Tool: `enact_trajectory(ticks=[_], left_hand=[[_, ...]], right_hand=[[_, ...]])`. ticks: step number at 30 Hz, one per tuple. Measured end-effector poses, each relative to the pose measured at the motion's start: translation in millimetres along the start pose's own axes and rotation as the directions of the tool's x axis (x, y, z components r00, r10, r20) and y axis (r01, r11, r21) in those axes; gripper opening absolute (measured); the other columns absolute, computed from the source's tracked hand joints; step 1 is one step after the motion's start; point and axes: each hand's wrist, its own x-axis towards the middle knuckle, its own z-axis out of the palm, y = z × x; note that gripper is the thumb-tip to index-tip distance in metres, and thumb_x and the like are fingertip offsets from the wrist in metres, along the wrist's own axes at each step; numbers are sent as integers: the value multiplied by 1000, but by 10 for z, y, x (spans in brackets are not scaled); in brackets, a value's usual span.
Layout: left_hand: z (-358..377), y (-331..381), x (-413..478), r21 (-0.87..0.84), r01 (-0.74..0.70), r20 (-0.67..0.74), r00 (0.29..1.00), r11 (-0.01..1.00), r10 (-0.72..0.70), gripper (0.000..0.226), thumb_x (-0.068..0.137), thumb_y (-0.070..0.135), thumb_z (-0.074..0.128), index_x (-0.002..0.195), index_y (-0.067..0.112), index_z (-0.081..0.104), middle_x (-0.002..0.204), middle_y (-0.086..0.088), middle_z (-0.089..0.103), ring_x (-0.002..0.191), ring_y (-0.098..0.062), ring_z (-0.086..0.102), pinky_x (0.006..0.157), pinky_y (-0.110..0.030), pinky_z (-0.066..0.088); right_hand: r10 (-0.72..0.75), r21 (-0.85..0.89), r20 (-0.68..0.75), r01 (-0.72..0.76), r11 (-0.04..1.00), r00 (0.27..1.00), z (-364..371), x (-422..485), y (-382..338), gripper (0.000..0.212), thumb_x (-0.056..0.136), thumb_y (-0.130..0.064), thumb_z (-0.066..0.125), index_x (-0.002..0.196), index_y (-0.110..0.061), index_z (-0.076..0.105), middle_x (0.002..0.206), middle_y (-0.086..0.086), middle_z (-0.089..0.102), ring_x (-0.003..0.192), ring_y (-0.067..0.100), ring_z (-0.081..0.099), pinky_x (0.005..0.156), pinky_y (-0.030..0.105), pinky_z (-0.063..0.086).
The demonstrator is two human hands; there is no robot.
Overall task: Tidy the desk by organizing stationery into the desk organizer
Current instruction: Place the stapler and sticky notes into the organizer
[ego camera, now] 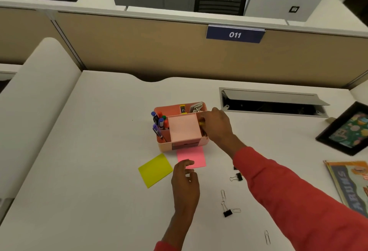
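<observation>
The pink desk organizer (165, 144) stands mid-desk. Several pens and markers (159, 122) stand in its left slots, a yellow stapler (182, 108) and a metal clip (196, 107) sit at its back, and its middle tray is bare. My right hand (217, 127) is at the organizer's right compartment, its fingers curled round a small yellow object (201, 123) that is mostly hidden. My left hand (185, 179) lies with relaxed fingers, the fingertips on the near edge of a pink sticky pad (194, 155) in front of the organizer. A yellow sticky pad (155, 170) lies to its left.
Two black binder clips (238, 177) (227, 212) and loose paper clips (223, 194) (267, 236) lie on the desk to the right. A framed picture (346, 129) and a book (350, 183) sit at the right edge. An open cable hatch (272, 103) is behind, below the partition.
</observation>
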Motion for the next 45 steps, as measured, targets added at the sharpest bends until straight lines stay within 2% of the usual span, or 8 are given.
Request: enact_trajectory(ticks=[6,13,19,23,29,34,42,45], left_hand=[[-59,-82,5,14,12,-10,1000,1000,-12,34,92,-4,58,110,24,64,114,13,62,96,-4,63,73,-4,45],[-140,-209,-40,27,-27,-34,999,999,28,37,92,-3,59,110,29,62,111,14,61,97,6,59,70,-14,51],[-309,-448,7,171,-155,-79,982,973,171,34,89,0,64,118,18,63,119,3,61,111,-18,59,97,-32,48],[-645,-651,221,412,-170,-68,974,895,217,43,85,0,68,127,11,61,131,-8,60,124,-29,50,106,-35,38],[-1051,-770,631,597,-187,88,982,780,168,54,91,17,67,142,10,52,145,-13,51,132,-35,44,101,-48,43],[-1083,-722,723,760,-229,231,970,608,76,57,96,33,62,148,19,45,139,-9,50,127,-30,45,97,-44,37],[-1191,-682,712,354,-4,197,978,935,-70,13,86,12,71,89,23,66,91,-2,68,87,-23,67,73,-30,46],[-1266,-494,604,151,43,220,973,988,-76,16,90,13,70,88,28,66,91,6,72,79,-12,68,68,-28,49]], right_hand=[[-14,-45,51,17,999,999,-45,93,14,26,93,-28,64,119,-27,70,102,7,69,88,23,65,73,31,53],[121,453,-188,-23,891,975,-295,-212,283,7,89,-16,68,93,-20,73,90,-8,70,81,11,63,72,30,54],[387,734,-285,-60,676,877,-114,-1008,186,13,85,-5,67,80,-17,64,72,-8,64,64,11,59,61,17,45],[209,750,-74,-84,656,975,426,-1322,-325,13,84,-4,63,86,-16,67,79,-6,67,71,9,61,67,30,54],[-147,552,69,85,829,987,1042,-1425,-909,36,96,-16,57,131,-5,58,134,11,58,124,28,53,104,40,44],[-257,387,74,209,898,964,1240,-1520,-1022,30,86,-2,61,115,5,66,134,25,58,126,41,54,104,46,49],[-100,555,69,45,831,993,1213,-1534,-908,44,97,-20,57,140,-10,51,152,10,38,140,25,37,115,31,30],[-15,630,-16,22,776,1000,982,-1453,-842,35,96,-18,61,131,-18,60,132,3,60,120,19,53,104,37,44]])
